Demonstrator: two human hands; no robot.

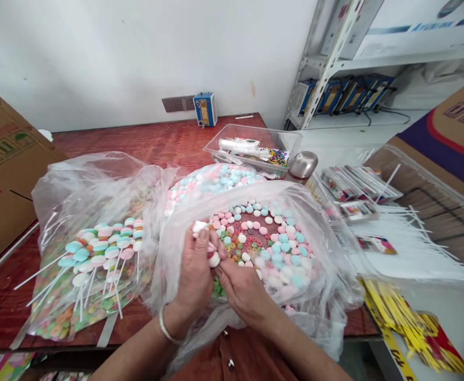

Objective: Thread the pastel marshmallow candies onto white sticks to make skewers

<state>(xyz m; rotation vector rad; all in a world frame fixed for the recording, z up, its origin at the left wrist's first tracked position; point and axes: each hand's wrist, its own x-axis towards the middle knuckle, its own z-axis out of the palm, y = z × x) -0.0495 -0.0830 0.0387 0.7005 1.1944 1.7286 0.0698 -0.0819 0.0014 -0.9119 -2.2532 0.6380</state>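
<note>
My left hand (194,272) is closed, pinching small white and pink candy pieces (199,226) at its fingertips. My right hand (242,288) is closed beside it, its fingers pinching a white candy piece (214,259) where the two hands meet. Both hands hover over an open clear plastic bag (319,296) filled with round pink, blue and white candies (283,248) and small coloured rings. A bracelet sits on my left wrist.
At left, a clear bag (92,185) holds finished candy sticks (100,248) with white stems. A clear bin of white sticks (407,238) stands at right. A plastic tray (256,145), a metal bottle (302,165), cardboard boxes (1,169) and a shelf (335,58) surround the red table.
</note>
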